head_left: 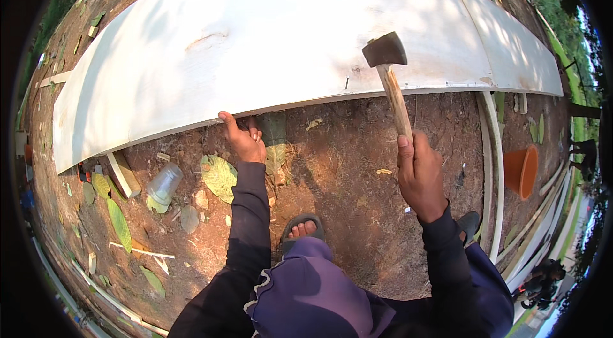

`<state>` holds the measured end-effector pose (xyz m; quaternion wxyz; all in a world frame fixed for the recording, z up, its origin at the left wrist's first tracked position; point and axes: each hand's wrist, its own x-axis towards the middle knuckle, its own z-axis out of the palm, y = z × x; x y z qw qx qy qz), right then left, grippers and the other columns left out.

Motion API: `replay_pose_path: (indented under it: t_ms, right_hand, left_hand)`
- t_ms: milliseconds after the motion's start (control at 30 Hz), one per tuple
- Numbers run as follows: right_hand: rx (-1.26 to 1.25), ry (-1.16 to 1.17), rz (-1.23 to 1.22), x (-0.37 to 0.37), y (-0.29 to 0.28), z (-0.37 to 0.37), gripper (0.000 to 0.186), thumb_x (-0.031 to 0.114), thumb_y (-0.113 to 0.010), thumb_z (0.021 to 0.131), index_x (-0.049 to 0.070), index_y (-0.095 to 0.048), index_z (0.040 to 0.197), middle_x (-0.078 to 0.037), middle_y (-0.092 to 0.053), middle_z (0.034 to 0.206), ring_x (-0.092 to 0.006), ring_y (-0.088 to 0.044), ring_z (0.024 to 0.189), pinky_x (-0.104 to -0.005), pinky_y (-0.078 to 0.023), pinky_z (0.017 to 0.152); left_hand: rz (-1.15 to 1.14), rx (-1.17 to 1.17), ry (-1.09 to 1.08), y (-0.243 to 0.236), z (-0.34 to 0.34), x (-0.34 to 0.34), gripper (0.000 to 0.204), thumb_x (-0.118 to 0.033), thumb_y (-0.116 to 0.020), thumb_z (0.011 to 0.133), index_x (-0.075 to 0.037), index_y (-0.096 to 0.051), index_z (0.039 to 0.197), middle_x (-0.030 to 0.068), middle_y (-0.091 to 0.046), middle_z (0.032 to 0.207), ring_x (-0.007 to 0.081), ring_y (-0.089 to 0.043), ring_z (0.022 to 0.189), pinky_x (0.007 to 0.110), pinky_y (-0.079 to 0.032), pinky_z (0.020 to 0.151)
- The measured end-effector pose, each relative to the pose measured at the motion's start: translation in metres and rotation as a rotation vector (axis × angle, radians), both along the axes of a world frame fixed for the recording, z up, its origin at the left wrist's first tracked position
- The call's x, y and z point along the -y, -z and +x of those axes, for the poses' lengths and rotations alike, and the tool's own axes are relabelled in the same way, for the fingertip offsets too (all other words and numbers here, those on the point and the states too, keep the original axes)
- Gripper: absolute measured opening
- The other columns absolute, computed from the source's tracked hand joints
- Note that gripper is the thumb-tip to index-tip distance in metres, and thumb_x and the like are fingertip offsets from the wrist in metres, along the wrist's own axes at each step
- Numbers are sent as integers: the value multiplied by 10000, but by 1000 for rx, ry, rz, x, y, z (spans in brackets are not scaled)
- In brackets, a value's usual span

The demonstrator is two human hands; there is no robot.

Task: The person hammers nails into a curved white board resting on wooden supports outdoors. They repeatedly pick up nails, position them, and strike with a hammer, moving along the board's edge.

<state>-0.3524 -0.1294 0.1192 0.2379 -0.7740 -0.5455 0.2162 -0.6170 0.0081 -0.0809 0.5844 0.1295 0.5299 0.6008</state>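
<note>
A hatchet [396,100] with a dark metal head and a rough wooden handle is in my right hand [421,175], whose fingers wrap the lower handle. Its head is over the near edge of a large white-faced plywood sheet [255,38]. Left of the hatchet head, a nail [347,82] stands up from the sheet close to that edge. My left hand [244,140] grips the same edge farther left, thumb at the top and fingers curled below. Wooden pieces [123,174] show beneath the sheet on the left.
Long timber strips [491,165] run from under the sheet on the right, beside an orange pot [521,172]. A clear plastic cup [165,183] and fallen leaves [218,178] lie on the brown soil at left. My sandalled foot [302,228] is below the sheet's edge.
</note>
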Motion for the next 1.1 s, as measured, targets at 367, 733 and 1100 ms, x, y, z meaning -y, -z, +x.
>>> replay_pose_path:
  t_ms: [367,733,1100]
  right_hand:
    - [208,-173,-219,-20,-30,13,324,264,-519,1082,7,-487,888,-231,-565,631,-428,-572,537,-505,-406,484]
    - [140,-98,22,-43,-16,16,312,265,-534,1076,8,-499,904,-201,-547,635,-395,-574,530,-481,-421,489]
    - [377,-264,386,-106,62,16,299,196,-636,976,-1,-617,1201,-195,-670,1071,-385,-614,1060,-470,-499,907]
  left_hand:
    - [-30,-7,-48,4,2,-3,1000,-777,-522,918,-35,-283,1544,51,-558,1100,78,-341,472,245,-282,426]
    - [-17,-1,-21,8,-8,-5,994,-769,-527,921,-47,-276,1557,45,-540,1139,75,-337,476,251,-285,432]
    - [-4,-29,6,8,-5,-3,1044,-786,-510,915,-51,-212,1594,33,-519,1099,74,-332,474,261,-291,429]
